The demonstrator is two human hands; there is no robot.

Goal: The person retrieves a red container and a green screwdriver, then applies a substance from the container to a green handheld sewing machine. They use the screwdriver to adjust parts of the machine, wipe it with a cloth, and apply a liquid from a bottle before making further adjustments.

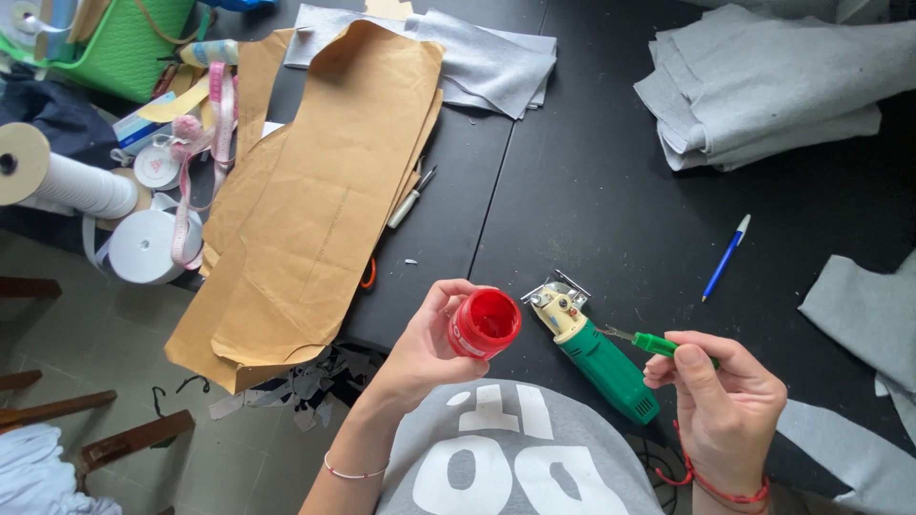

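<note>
Above the black worktop, the left hand gripped a small open red plastic pot beside the green electric cutter, while the right hand pinched a green-handled tool, best kept steady and level.

I count two hands, one red jar, one green cutter, one blue pen at right, two white tape rolls at left.
</note>
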